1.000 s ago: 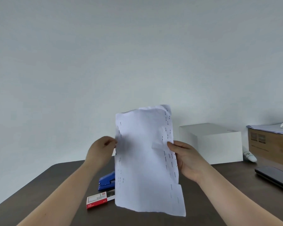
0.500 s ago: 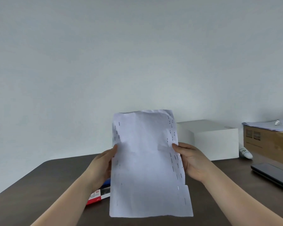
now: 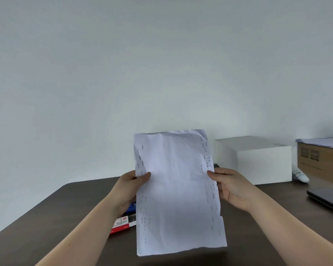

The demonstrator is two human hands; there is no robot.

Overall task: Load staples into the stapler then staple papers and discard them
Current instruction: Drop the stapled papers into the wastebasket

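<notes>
Stapled white paper sheets (image 3: 178, 191) held upright above the dark brown bench (image 3: 46, 227).
Left hand (image 3: 130, 186) grips the left edge, right hand (image 3: 232, 186) the right; blue stapler (image 3: 131, 206) and red-and-white staple box (image 3: 123, 223) lie behind.

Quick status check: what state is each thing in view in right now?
Papers: held upright, creased, stapled along both side edges.
Left hand: pinching papers' left edge.
Right hand: pinching right edge.
Stapler: on table, mostly hidden.
Staple box: lying flat on table.
White box: closed.
</notes>
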